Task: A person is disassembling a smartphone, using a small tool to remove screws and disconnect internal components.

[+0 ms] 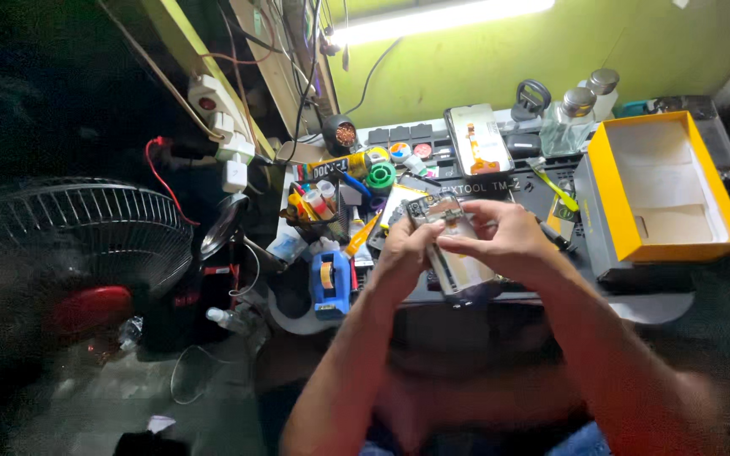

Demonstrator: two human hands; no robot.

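Two hands meet on one opened phone (pixel 449 245), held above the middle of the counter (pixel 661 308). We note its long axis runs from about eleven o'clock, far end, to five o'clock, near end. Our left hand (pixel 403 249) clamps the phone's left edge from nine o'clock; our right hand (pixel 509 241) closes over its upper right from three o'clock, fingertips (pixel 449 245) pressed on the exposed inner face. Both hands are equally near, touching the phone. A yellow box (pixel 703 181), open, stands well apart at three o'clock; a blue tape dispenser (pixel 331 283) lies at nine o'clock.
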